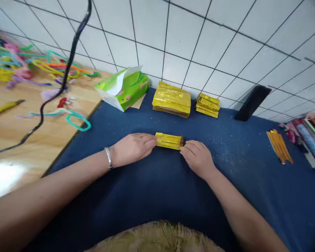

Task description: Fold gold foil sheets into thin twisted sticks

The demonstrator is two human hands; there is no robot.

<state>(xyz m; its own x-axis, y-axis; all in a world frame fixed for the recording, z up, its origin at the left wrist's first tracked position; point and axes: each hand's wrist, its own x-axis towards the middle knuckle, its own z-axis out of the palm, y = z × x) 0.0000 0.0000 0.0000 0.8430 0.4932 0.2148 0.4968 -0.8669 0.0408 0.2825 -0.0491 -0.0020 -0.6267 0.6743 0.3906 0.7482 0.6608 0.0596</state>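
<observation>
A small strip of shiny gold foil paper (169, 141), creased lengthwise into narrow folds, lies between my hands over the dark blue cloth. My left hand (133, 148), with a silver bangle at the wrist, pinches its left end. At the lower right corner, the fingertips of my right hand (197, 157) close on the other end. Just behind stand a thick stack of gold foil sheets (171, 99) and, to its right, a smaller pile of folded gold pieces (208, 105).
A green tissue pack (128, 89) sits at the back left, a black upright object (252, 102) against the tiled wall. Orange-gold folded paper (279, 146) lies at right near books (311, 140). Colourful pipe cleaners (55, 68) and a black cable (70, 56) are at left.
</observation>
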